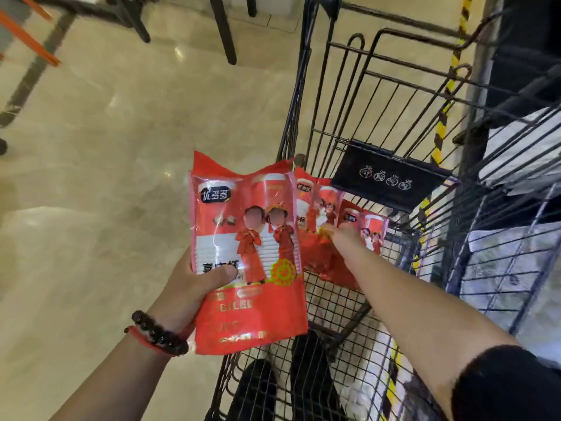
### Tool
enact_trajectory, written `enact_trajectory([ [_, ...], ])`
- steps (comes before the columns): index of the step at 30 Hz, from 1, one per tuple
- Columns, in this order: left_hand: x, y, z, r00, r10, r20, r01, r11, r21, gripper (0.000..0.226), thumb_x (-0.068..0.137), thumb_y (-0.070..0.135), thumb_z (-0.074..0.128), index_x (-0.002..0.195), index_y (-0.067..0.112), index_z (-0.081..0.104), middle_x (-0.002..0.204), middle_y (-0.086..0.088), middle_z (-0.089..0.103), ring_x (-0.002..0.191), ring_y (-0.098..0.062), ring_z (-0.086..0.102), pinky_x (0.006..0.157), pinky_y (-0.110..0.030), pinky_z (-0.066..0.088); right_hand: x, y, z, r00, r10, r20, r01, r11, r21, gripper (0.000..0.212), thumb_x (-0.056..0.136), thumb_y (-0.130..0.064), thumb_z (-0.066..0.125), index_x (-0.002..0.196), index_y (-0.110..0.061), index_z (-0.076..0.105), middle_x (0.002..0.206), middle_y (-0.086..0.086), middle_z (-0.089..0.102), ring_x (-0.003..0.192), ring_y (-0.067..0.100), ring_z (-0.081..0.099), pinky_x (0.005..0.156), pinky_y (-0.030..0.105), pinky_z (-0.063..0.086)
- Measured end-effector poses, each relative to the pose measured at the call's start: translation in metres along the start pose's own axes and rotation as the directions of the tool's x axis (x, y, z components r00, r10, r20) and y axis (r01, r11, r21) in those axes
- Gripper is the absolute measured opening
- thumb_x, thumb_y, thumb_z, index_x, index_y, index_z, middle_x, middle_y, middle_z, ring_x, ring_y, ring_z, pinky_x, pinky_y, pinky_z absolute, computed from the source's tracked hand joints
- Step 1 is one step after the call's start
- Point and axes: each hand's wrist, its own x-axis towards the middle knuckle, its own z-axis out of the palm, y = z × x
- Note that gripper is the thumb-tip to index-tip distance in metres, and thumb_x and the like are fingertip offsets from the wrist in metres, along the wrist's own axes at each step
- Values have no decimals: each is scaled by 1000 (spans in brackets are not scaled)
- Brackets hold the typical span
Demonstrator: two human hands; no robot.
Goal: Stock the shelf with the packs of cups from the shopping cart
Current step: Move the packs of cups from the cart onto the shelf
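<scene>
My left hand (pixel 194 284) grips a red pack of cups (pixel 246 253) by its lower left edge, thumb across the front, and holds it upright just left of the black wire shopping cart (pixel 349 302). Two more red packs stand inside the cart: one (pixel 315 217) right behind the held pack, another (pixel 368 229) further right. My right hand (pixel 343 235) reaches into the cart between these two packs and touches them; its fingers are blurred and partly hidden, so its hold is unclear.
The cart's folded child-seat flap (pixel 388 177) stands behind the packs. A wire shelf rack (pixel 501 226) with white wrapped goods lies close on the right. Glossy beige floor (pixel 100 153) spreads to the left, with black table legs (pixel 224 28) at the top. My dark shoes show through the cart bottom.
</scene>
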Motion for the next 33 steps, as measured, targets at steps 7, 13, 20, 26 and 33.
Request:
enact_trajectory([
  [7, 6, 1, -2, 999, 27, -20, -27, 999, 25, 86, 59, 39, 92, 133, 14, 57, 125, -20, 67, 107, -41, 68, 79, -46, 58, 42, -8, 19, 975, 212, 66, -218, 972, 89, 107, 81, -60, 74, 158, -9, 20, 157, 19, 38, 142, 40, 38, 116, 53, 33],
  [13, 6, 3, 1, 996, 58, -61, -55, 997, 59, 74, 63, 27, 82, 131, 13, 58, 123, -19, 69, 107, -42, 68, 80, -46, 58, 47, -3, 19, 949, 246, 198, -294, 915, 276, 79, 70, -38, 90, 135, -8, 58, 119, 20, 71, 103, 36, 70, 97, 55, 53],
  [20, -1, 6, 5, 992, 65, -106, -53, 992, 118, 75, 60, 30, 84, 130, 17, 58, 120, -16, 70, 106, -40, 69, 85, -52, 57, 13, 11, -3, 982, 138, 126, -160, 970, 181, 60, 68, -25, 92, 116, -9, 60, 94, 12, 74, 79, 29, 74, 69, 42, 61],
  [26, -15, 6, 14, 985, 63, -162, -32, 982, 187, 77, 52, 31, 86, 123, 18, 60, 114, -14, 73, 102, -39, 70, 88, -57, 56, -47, 37, -36, 992, -126, -18, 126, 990, 56, 70, 59, -23, 96, 116, -32, 57, 106, -4, 71, 96, 19, 68, 95, 48, 54],
  [33, -42, 4, 29, 975, 64, -212, 4, 952, 306, 86, 46, 38, 88, 123, 14, 58, 112, -15, 72, 98, -35, 72, 87, -58, 57, -143, 54, -83, 957, -254, -137, 266, 961, 79, 67, 58, -31, 94, 115, -26, 59, 101, -7, 74, 93, 17, 71, 82, 37, 56],
])
